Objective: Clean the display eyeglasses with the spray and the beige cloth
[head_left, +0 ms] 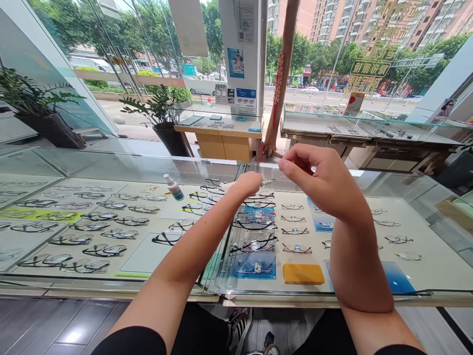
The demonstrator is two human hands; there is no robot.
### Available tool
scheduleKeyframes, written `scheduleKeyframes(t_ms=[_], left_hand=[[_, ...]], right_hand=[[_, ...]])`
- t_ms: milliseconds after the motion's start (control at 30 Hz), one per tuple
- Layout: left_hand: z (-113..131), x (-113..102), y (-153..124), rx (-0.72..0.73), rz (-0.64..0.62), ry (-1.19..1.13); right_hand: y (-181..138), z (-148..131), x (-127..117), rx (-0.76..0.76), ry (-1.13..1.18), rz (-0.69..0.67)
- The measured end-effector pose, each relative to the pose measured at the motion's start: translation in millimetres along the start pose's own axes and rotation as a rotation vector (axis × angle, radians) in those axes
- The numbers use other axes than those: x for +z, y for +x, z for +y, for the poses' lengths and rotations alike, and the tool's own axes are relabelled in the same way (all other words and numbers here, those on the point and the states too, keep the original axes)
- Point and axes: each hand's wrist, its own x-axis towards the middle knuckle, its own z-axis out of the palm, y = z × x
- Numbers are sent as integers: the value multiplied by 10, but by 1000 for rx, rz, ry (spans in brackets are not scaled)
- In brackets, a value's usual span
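Note:
My left hand [250, 183] is closed over the far part of the glass counter, its fingers mostly turned away from me. Beside its wrist lies a piece of white cloth or tissue [229, 186], partly covered by my forearm. Thin eyeglasses [269, 182] show just right of that hand; whether it touches them I cannot tell. My right hand [320, 172] is raised over the counter, bent at the wrist, with thumb and fingers curled together; anything in the pinch is too small or hidden. A small white spray bottle [173, 188] with a blue label stands to the left.
Rows of eyeglasses [105, 250] fill the glass display counter [397, 207]. A yellow glasses case [303, 273] lies near its front edge, beside a blue tray [242, 272]. Beyond are a wooden display stand [210, 145], a potted plant [172, 133] and a tree trunk [284, 74].

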Motion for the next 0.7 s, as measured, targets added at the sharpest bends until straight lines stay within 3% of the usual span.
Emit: scheduleKeyframes(t_ms=[200, 367, 567, 700], left_hand=[[-37, -463, -260, 34, 240, -136], [47, -811, -677, 257, 580, -670], [317, -982, -1211, 376, 723, -878], [376, -1014, -1331, 383, 738, -929]], right_hand=[[50, 73, 35, 142, -138, -42], [208, 247, 127, 271, -245, -15], [268, 382, 208, 163, -27, 176], [222, 368, 207, 55, 105, 228]])
